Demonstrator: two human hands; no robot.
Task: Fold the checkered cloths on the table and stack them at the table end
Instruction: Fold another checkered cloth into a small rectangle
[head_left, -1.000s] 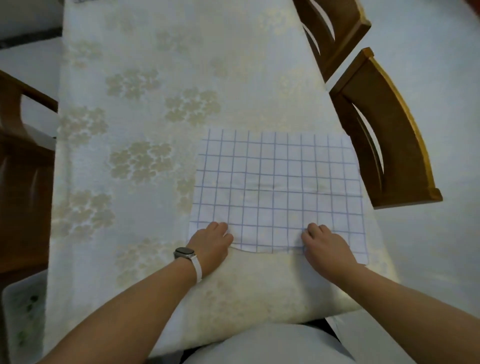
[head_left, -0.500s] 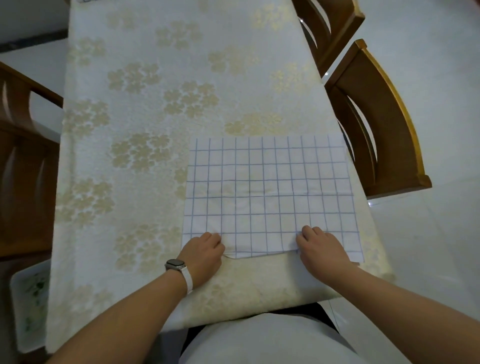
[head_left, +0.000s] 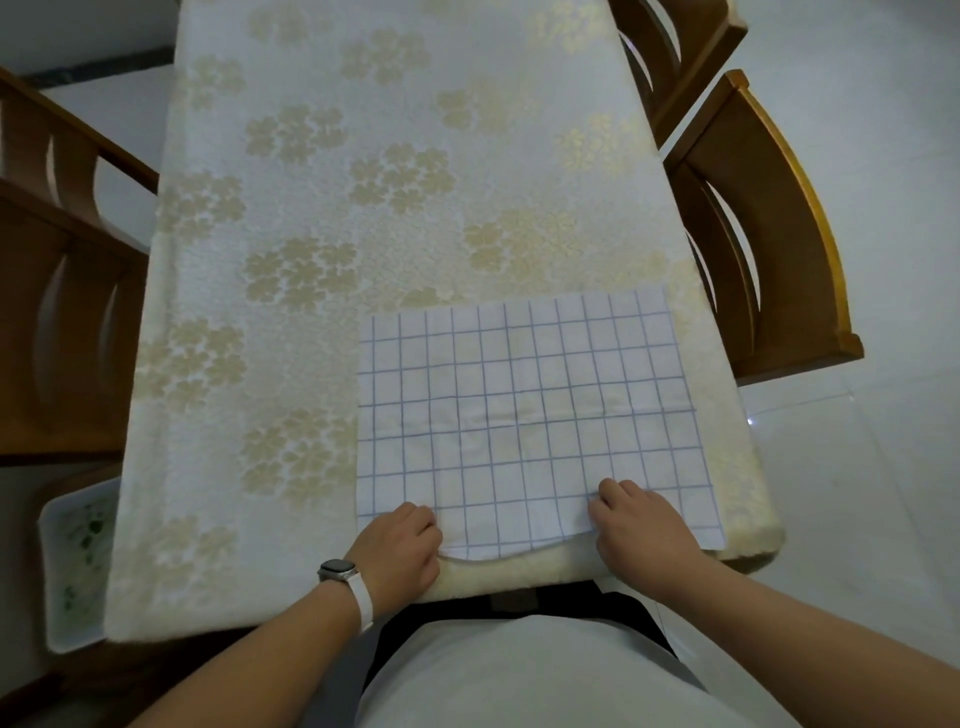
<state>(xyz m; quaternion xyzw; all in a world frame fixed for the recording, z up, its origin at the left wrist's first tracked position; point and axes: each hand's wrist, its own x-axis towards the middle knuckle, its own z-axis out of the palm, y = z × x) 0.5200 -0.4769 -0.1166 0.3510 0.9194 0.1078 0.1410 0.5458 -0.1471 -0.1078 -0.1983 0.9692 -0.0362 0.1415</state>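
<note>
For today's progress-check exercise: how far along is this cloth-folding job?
Done: nothing visible; no folded stack shows on the table. In hand: the left hand and right hand pinch the near edge of the checkered cloth, spread flat. Left: fold it, stack it.

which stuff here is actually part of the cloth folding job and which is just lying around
Part of the job:
checkered cloth, spread flat
left hand and right hand, pinching its near edge
table

Just lying about:
wooden chairs beside the table
white tray, low at the left
wristwatch
</note>
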